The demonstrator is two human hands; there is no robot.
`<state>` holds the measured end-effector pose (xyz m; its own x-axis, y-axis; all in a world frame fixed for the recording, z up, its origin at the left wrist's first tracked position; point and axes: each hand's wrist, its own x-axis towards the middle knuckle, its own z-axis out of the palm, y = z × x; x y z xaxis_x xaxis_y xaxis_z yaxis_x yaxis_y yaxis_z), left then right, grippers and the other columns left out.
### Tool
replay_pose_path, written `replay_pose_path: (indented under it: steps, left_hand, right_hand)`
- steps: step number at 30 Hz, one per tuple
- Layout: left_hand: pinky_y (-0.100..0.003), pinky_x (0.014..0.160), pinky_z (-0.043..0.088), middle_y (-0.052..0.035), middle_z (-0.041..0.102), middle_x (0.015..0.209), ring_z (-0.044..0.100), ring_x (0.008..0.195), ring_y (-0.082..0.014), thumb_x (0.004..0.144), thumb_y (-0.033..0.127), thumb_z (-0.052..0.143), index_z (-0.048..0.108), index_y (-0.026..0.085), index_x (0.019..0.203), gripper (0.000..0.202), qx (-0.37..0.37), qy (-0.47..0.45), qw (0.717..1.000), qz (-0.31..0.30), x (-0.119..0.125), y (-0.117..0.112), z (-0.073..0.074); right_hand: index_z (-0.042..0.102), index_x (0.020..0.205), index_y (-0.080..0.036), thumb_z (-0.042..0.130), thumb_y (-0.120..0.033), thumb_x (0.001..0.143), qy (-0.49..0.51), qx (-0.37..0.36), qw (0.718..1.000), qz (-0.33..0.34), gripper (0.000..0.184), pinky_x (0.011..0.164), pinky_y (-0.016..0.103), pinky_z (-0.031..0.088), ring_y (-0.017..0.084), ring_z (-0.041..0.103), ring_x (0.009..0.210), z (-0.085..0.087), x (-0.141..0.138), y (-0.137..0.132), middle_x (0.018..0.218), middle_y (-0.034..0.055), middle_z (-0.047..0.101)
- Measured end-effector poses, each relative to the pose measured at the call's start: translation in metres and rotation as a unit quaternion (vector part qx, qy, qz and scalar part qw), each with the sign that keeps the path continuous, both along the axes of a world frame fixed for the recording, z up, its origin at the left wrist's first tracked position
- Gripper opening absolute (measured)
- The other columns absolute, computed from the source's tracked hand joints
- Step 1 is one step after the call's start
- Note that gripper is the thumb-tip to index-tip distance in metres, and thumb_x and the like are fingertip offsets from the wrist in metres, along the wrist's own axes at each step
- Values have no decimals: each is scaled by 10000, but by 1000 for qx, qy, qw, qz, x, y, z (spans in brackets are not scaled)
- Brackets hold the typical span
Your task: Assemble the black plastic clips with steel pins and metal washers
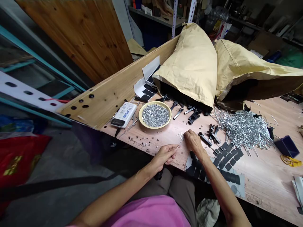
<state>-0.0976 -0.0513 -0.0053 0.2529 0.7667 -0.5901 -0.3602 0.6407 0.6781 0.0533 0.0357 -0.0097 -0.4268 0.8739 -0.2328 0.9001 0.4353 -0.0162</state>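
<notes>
My left hand [165, 154] is closed near the table's front edge, with the tip of a thin metal rod [178, 146] poking out past the fingertips. Below that hand a black plastic piece [159, 174] shows; whether it joins the rod is hidden. My right hand [193, 140] rests on the tabletop, fingers bunched together and pointing down beside a small scatter of metal nuts [181, 136]. What its fingertips pinch, if anything, cannot be seen. Behind and to the left stands a yellow bowl [155, 127] full of small metal nuts.
A heap of metal rods [248, 127] lies at right, near black plastic parts [213, 134] and a dark blue box [287, 146]. Black pads [228, 156] lie by my right forearm. Two paper sacks [191, 63] stand behind. A white device [124, 114] sits beside the wooden side board [113, 91].
</notes>
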Motion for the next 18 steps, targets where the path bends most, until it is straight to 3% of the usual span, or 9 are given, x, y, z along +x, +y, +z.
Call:
replay_pose_path:
  steps: [5,9,12,18]
  left_hand:
    - [-177,369,100,83,438,500,268,338,1,640,403,698,617,91,979,468,-9,10,999,37,0,4,1]
    - [-174,372,101,80,443,496,266,334,3,647,369,686,612,99,914,387,-26,12,999,37,-4,5,1]
    - [-175,371,90,82,446,487,261,325,1,652,357,680,597,107,919,375,-35,14,999,31,-4,5,-1]
    - [-174,362,93,88,445,473,256,316,-2,670,350,655,571,109,928,363,-24,14,999,30,3,5,-2]
  right_hand:
    - [607,964,-181,368,-142,912,29,8,999,-18,248,621,245,396,176,572,822,-5,5,0,951,90,600]
    - [639,944,-168,380,-175,917,159,29,985,-54,260,683,250,429,170,574,779,-16,17,-6,891,81,608]
    - [654,935,-177,399,-200,913,223,52,973,-36,257,678,254,438,172,563,761,-27,25,-13,863,77,597]
    - [634,806,-190,429,-153,878,194,108,975,-8,220,649,283,418,194,520,742,-33,27,-23,803,74,594]
